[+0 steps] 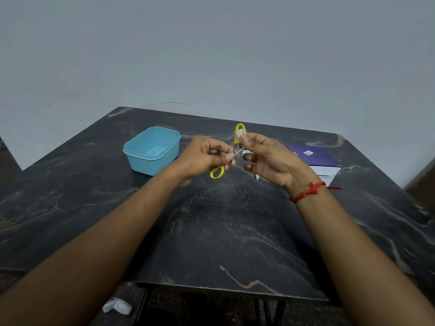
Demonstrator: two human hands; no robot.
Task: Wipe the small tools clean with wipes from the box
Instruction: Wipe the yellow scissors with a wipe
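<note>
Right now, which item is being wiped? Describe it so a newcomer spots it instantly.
Start at the dark marbled table; above its middle the left hand and right hand meet. Between them are the small scissors, blades spread. Their yellow loop handles set them apart from the blue tub and purple box.

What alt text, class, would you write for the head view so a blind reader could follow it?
Two bare hands, left hand and right hand, hold open yellow scissors above a dark table, the right pinching a white wipe. A blue tub sits left, a purple box right.
</note>
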